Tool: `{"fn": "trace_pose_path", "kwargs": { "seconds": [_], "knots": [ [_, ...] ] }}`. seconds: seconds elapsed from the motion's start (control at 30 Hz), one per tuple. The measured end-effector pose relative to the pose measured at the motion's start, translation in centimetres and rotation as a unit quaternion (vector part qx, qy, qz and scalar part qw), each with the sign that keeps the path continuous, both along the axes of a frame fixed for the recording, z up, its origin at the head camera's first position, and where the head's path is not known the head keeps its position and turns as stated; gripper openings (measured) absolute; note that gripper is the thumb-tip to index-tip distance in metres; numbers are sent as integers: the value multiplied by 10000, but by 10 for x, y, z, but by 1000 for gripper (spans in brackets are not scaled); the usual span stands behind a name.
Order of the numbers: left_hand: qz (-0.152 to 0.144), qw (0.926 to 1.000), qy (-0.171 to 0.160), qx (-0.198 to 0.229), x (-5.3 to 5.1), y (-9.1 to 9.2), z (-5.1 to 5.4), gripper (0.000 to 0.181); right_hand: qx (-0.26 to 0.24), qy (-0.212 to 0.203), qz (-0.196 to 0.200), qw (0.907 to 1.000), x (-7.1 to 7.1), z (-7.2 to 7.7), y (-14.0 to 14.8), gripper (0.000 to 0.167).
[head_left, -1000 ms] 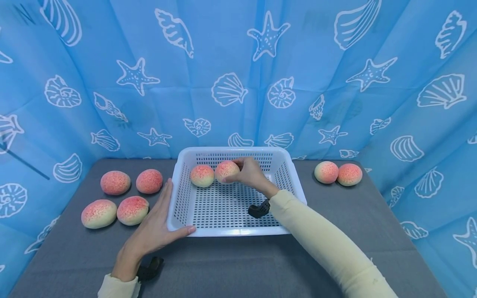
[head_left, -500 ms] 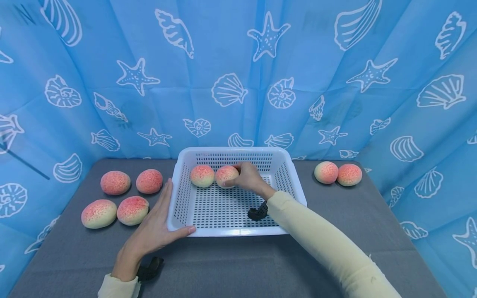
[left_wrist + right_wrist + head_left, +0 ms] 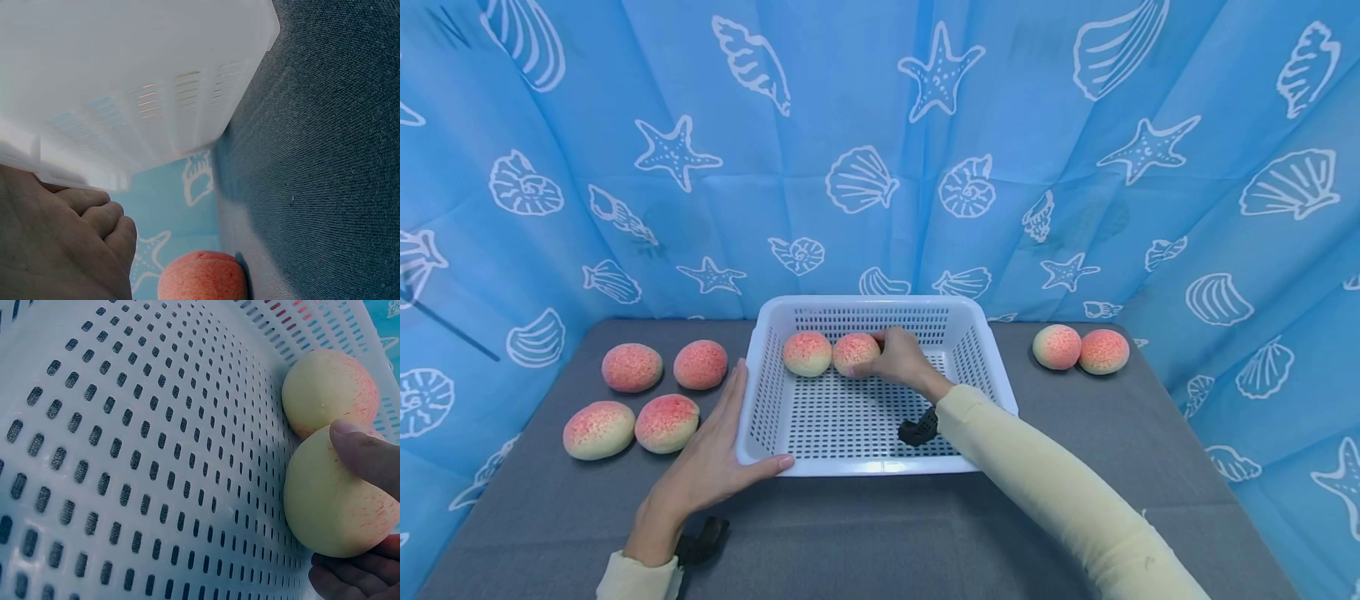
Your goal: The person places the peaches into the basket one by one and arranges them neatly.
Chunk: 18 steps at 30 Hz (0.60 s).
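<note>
The right hand [image 3: 904,358] is holding a pink-and-cream peach [image 3: 852,355] between its thumb and curled fingers, inside a white perforated basket [image 3: 880,467]; whether this peach is touching the basket floor cannot be told. A second peach [image 3: 807,354] is lying just to its left, in the far left part of the basket. The left hand [image 3: 715,458] is extending its fingers, spread from the thumb, along the basket's left side, while the thumb is lying along the near rim. Four peaches [image 3: 667,423] are resting in two rows on the grey-covered table [image 3: 880,542], left of the basket; two more peaches [image 3: 1102,352] are sitting side by side on its right. Cream sleeves [image 3: 1045,483] are covering the arms. A blue curtain [image 3: 880,100] with white shells and starfish is hanging behind.
</note>
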<state>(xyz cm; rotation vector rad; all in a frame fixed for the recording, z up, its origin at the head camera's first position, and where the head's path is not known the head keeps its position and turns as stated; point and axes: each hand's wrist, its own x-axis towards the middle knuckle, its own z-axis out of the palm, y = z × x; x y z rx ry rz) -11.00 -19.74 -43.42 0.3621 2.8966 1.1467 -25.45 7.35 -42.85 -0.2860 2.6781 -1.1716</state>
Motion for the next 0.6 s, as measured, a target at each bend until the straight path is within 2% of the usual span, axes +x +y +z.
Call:
{"fn": "trace_pose_path", "kwargs": {
  "seconds": [0.37,0.6],
  "knots": [
    [10,10000,-34,13,1,0,1,134,-56,-81,-34,9999,1,9,1,59],
    [55,9999,-90,-56,0,1,2,135,-385,-313,-419,9979,3,24,11,82]
  ]
}}
